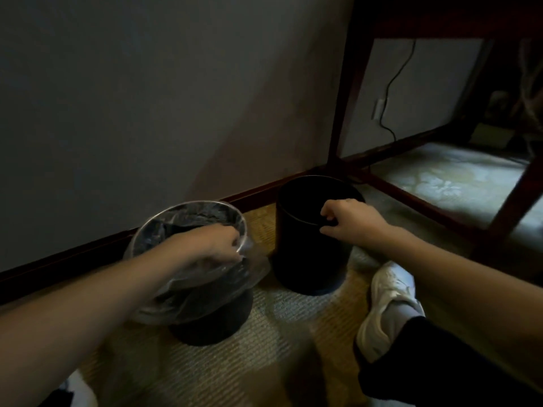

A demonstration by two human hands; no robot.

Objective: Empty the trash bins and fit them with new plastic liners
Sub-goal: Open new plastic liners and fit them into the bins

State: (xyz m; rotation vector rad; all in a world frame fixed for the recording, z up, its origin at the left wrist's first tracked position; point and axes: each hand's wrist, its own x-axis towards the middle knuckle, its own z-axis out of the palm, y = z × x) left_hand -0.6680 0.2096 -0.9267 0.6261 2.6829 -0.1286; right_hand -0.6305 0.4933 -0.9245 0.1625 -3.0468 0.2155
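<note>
Two round black bins stand on the carpet by the wall. The left bin (211, 324) wears a clear plastic liner (182, 224) folded down over its rim. My left hand (219, 243) grips that rim and liner at the bin's right side. The right bin (305, 239) is bare, with no liner showing. My right hand (346, 220) pinches its near right rim, fingers inside and thumb outside.
A dark baseboard (88, 254) runs along the grey wall behind the bins. A red-brown wooden table frame (349, 92) stands at the right, with a cable (388, 92) hanging behind it. My white shoe (388, 306) rests on the patterned carpet just right of the bins.
</note>
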